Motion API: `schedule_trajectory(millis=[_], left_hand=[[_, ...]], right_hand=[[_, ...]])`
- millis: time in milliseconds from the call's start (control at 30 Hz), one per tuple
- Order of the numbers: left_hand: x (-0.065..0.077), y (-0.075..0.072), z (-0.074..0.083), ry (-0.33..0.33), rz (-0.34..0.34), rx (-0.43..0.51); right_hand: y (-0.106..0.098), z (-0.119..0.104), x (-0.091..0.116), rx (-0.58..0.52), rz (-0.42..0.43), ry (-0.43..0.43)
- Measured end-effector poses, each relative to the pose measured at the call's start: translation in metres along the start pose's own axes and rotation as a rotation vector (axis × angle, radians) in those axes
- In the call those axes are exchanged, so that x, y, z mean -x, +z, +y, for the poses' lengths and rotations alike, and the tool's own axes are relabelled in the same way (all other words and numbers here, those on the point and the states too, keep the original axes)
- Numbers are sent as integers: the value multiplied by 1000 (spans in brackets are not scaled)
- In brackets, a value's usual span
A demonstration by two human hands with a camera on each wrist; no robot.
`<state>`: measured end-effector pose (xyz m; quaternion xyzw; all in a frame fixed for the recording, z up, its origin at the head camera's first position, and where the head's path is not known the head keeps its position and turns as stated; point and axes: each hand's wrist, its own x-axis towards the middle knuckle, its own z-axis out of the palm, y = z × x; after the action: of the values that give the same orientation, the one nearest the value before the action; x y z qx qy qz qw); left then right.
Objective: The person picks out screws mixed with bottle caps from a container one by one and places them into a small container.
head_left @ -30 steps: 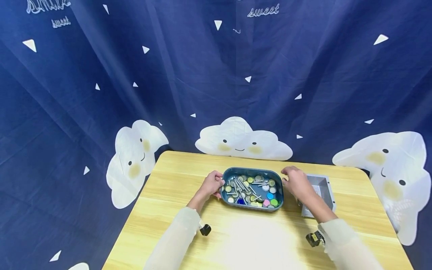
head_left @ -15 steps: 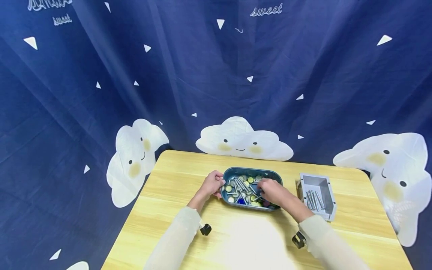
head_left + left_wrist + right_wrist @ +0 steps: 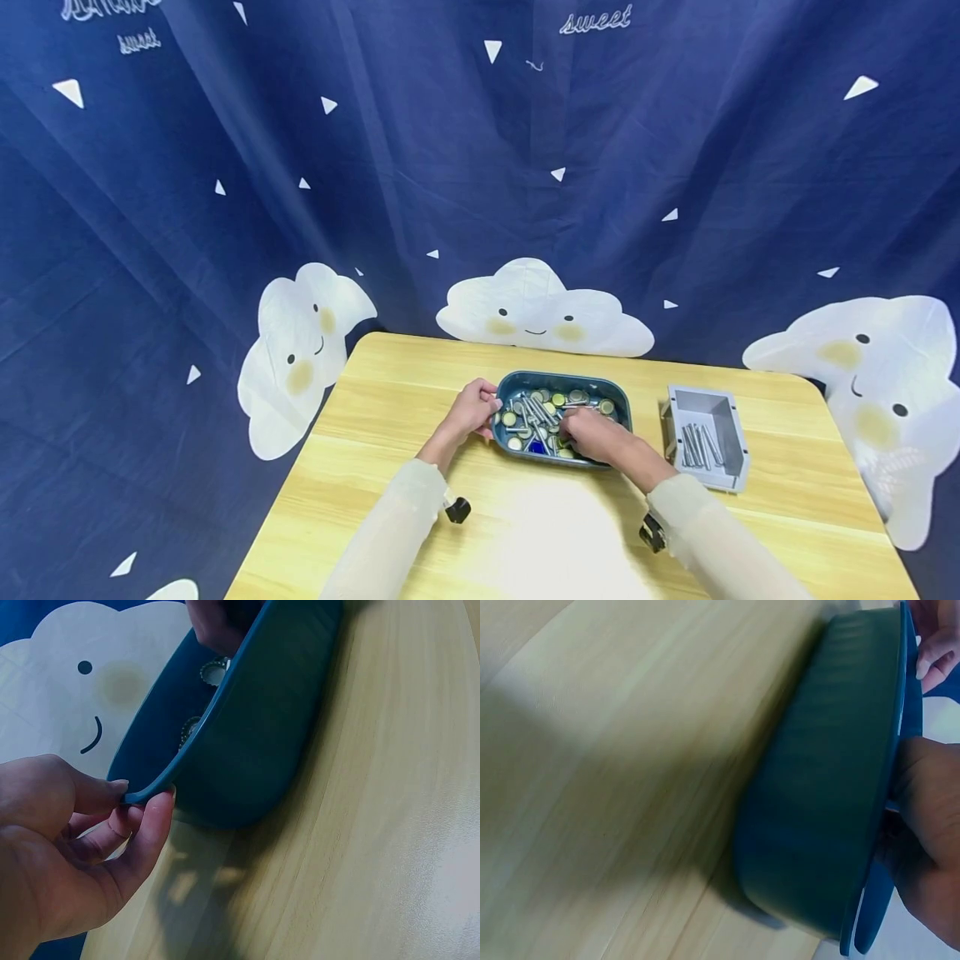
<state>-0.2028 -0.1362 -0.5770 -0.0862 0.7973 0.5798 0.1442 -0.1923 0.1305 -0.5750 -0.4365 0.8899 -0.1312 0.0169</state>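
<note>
A dark teal tray [image 3: 600,387] stands on the table, holding bottle caps [image 3: 550,407] and long, thin metal rods like screws or nails [image 3: 531,408]. At its left end my left hand [image 3: 471,408] pinches the rim between thumb and fingers, as the left wrist view of that hand [image 3: 82,847] confirms. My right hand [image 3: 596,435] reaches over the front rim into the tray's right half. Its fingertips are among the contents and hidden; the right wrist view shows only the back of this hand [image 3: 934,817] beyond the tray wall.
Right of the tray stands a grey open bin [image 3: 705,403] with several metal rods [image 3: 701,446] lying in it. The wooden table [image 3: 405,367] ends at a dark blue curtain [image 3: 480,167] printed with clouds.
My right hand has moved left from beside the grey bin into the tray, then further towards the tray's middle. My left hand keeps its grip on the rim.
</note>
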Motion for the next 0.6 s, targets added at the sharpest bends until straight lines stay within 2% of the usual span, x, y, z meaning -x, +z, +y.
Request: schedule_trajectory(millis=[167, 367, 600], left_hand=[[0, 0, 1, 0, 0, 2], [1, 0, 1, 5, -4, 6], [1, 0, 1, 12, -11, -1]], right_hand=[[4, -1, -1, 10, 1, 7], [7, -3, -2, 31, -28, 54], [-4, -5, 2, 70, -25, 105]])
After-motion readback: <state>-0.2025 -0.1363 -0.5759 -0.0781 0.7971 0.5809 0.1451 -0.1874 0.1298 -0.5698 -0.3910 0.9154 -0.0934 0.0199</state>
